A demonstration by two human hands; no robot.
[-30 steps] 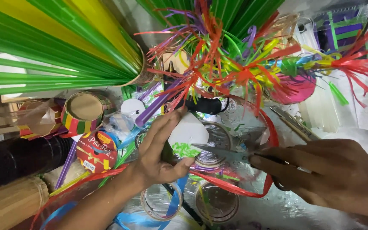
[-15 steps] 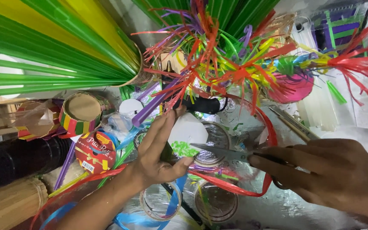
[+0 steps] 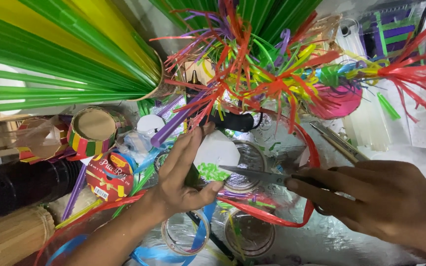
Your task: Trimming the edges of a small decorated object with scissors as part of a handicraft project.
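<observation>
My left hand (image 3: pixel 181 172) reaches in from the lower left with its fingers stretched flat. Its thumb pins a short dark green strip (image 3: pixel 192 176) against the palm. From the right, my right hand (image 3: pixel 380 207) grips a pair of scissors (image 3: pixel 255 174). The blades point left, their tip almost touching my left thumb and the strip. Small green snippets (image 3: pixel 212 171) lie just above the blades, beside a white octagonal piece (image 3: pixel 218 147). A red ribbon (image 3: pixel 272 217) loops under the scissors.
Bundles of green and yellow straws (image 3: pixel 60 54) fan across the top left. Fringed coloured straws (image 3: pixel 257 74) fill the top centre. A red tape roll (image 3: pixel 109 175), a striped roll (image 3: pixel 92 130), clear cups (image 3: pixel 250 234), a stick bundle (image 3: pixel 11 239) and pale glue sticks (image 3: pixel 368 123) crowd the surface.
Almost nothing differs. Both hands keep their places, with the scissors still aimed at the strip in my left hand.
</observation>
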